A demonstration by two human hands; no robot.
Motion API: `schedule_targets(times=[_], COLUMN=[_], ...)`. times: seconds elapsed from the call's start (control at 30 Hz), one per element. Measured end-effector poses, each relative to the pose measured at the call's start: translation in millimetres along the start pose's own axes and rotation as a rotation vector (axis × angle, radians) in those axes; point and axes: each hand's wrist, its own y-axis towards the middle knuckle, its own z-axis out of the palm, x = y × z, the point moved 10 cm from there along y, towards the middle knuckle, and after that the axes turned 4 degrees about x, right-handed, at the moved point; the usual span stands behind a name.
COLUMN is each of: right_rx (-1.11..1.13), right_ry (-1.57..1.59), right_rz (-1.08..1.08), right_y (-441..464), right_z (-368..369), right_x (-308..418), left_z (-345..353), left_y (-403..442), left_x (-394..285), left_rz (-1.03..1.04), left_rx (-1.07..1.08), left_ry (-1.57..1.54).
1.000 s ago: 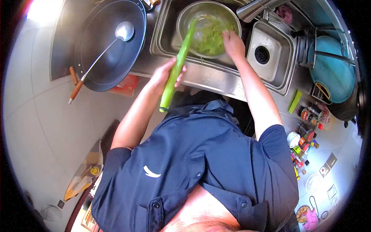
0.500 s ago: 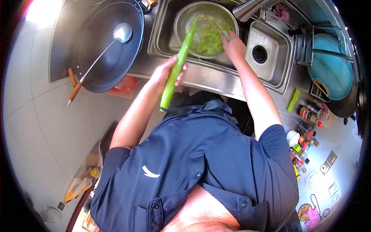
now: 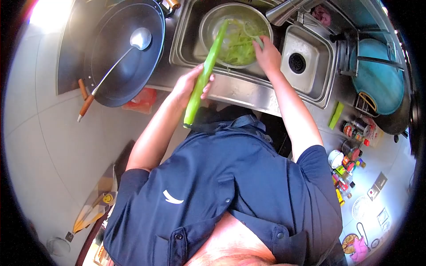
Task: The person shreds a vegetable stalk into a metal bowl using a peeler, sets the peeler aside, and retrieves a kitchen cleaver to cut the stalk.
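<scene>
My left hand [image 3: 188, 84] is closed around a long, pale green celtuce stem [image 3: 204, 80], which slants up over the bowl, its lower end near my apron. My right hand [image 3: 269, 56] grips the pale green handle of a peeler [image 3: 258, 41] at the bowl's right side. The peeler's head is blurred above the peelings, apart from the stem. Below both sits a metal bowl [image 3: 203, 33] in the larger sink basin, with thin green peelings [image 3: 239, 52] heaped mostly on its right side.
On the left, a large dark wok [image 3: 106, 62] holds a metal ladle [image 3: 141, 38]. A faucet [image 3: 282, 12] reaches over the basin's right edge. The smaller basin [image 3: 310, 82] lies right, with a cut green piece [image 3: 336, 115], bottles and jars [image 3: 350, 131] beyond it.
My right hand has shifted slightly up and left, and the peeler's head has swung upward over the bowl. The stem and my left hand stay almost still.
</scene>
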Motion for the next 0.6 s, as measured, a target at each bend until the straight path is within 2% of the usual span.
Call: schedule_targets(times=[0.07,0.2,0.27,0.3,0.33,0.43,0.5,0.6], right_rx=[0.205,0.201,0.313,0.313,0.467,0.486,0.577,0.633], right_ry=[-0.066,0.044,0.236,0.190,0.292,0.415,0.515,0.422], right_rz=[0.046,0.015,-0.028,-0.055,-0.073,-0.170,-0.278,-0.392], right_y=[-1.2,-11.9,-23.9,-35.4,-43.0,-72.5,-88.9,-101.2], right_z=[21.3,19.0,34.7,39.6,52.5,41.9,43.4,45.6], right_x=[-8.7,2.0,16.1,23.4,33.7,77.7,102.5,113.6], left_z=[-0.7,-5.4,-2.3,2.0,3.5,7.0,3.7,3.3], left_y=[-1.9,2.2,3.7,3.8,3.9,6.5,9.2,7.9], left_x=[3.3,3.8,5.1,0.1,-3.6,-3.1,2.3,6.2], left_rz=[-0.019,-0.027,-0.041,-0.012,0.017,0.019,-0.007,-0.042], left_rx=[0.012,-0.021,-0.003,-0.025,-0.046,0.004,0.013,0.029], left_ry=[0.004,-0.022,-0.033,-0.052,-0.071,-0.065,-0.056,-0.025])
